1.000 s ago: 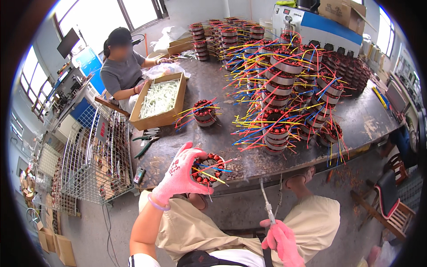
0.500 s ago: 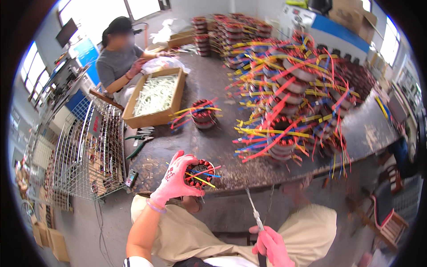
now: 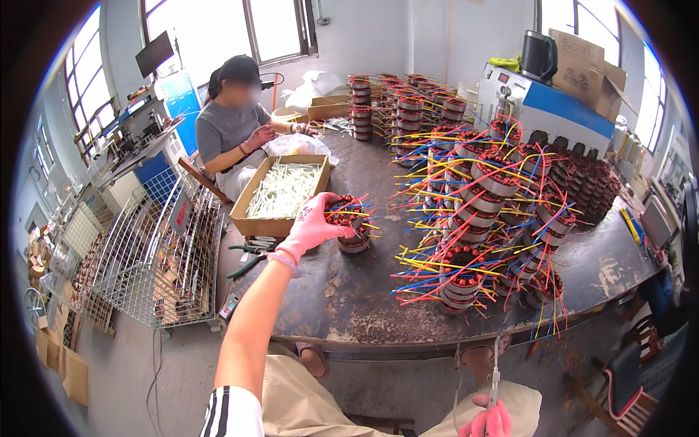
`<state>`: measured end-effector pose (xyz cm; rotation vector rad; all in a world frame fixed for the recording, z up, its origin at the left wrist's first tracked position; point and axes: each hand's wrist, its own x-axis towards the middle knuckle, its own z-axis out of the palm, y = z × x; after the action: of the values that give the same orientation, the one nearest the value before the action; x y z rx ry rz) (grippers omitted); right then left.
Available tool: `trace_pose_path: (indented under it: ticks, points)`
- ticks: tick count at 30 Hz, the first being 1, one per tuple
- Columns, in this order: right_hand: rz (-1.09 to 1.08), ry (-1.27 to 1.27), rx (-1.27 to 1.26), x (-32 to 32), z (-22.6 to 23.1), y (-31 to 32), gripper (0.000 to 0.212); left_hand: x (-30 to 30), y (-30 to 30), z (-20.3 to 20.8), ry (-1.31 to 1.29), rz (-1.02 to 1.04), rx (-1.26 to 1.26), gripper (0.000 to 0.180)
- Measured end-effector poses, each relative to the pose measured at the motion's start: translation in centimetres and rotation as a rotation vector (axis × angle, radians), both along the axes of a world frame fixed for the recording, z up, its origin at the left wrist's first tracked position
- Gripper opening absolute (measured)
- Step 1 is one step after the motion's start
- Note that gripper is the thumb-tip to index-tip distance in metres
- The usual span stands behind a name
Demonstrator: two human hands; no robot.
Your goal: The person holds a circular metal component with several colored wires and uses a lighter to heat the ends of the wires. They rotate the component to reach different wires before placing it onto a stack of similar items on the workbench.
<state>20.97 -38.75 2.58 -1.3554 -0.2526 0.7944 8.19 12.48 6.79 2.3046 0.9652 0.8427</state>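
With my arm stretched over the table, my left hand (image 3: 314,224), in a pink glove, is closed around a motor stator (image 3: 346,210) with red windings and coloured wires. That stator is on or just above another stator (image 3: 354,243) standing on the table; the glove hides whether they touch. My right hand (image 3: 486,421), low over my lap, is closed around a thin pointed tool (image 3: 495,382) with a slim metal shaft and a pale collar. Its exact kind is unclear.
A box of white tubes (image 3: 244,225) stands beyond my left hand, with green-handled pliers (image 3: 246,266) nearer me. Tall stacks of wired stators (image 3: 477,211) fill the table's right side. A co-worker (image 3: 233,124) sits at the far left. A wire rack (image 3: 156,255) borders the table.
My left hand has carried the stator forward from the table's near edge to the lone stator. My right hand, still holding the tool, has shifted right and lower in the view, which has tilted up.
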Motion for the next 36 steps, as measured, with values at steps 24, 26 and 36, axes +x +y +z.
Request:
trace_pose_path:
  ticks: [24,26,36]
  points:
    - [-0.047,-0.031,0.003,0.7,1.0,-1.2,0.048,2.3,2.0,-2.8,0.111,0.05,-0.113,0.095]
    - [-0.039,-0.042,-0.013,0.6,0.8,-1.4,0.048,2.2,1.6,-3.3,0.099,0.059,-0.116,0.096]
    - [-0.079,-0.053,-0.008,0.2,2.2,-0.6,0.043,1.7,1.9,-3.3,0.004,0.008,-0.181,0.09]
